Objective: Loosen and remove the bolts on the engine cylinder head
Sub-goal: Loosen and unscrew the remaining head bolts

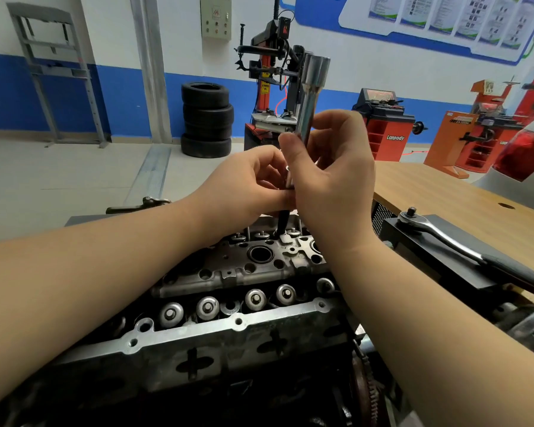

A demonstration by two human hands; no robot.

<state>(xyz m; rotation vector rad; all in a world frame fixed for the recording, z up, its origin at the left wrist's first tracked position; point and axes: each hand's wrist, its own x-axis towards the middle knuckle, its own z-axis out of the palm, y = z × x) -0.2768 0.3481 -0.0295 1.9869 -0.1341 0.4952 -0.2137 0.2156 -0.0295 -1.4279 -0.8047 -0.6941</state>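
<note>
- The long socket [309, 97] stood nearly upright, open end up, above the far end of the cylinder head [244, 272].
- Right hand [333, 167] fingers gripped its lower shaft.
- Left hand [247, 183] fingers pinched the bolt [285, 208], pointing down.
- A ratchet [463, 245] lay on the black box beside the table [444, 192].

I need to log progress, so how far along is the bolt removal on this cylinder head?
Done: cannot tell which bolts are already out. In hand: the right hand holds a long socket upright while the left hand grips a dark bolt standing over the cylinder head. Left: unclear; the ratchet lies unused on the right.
</note>
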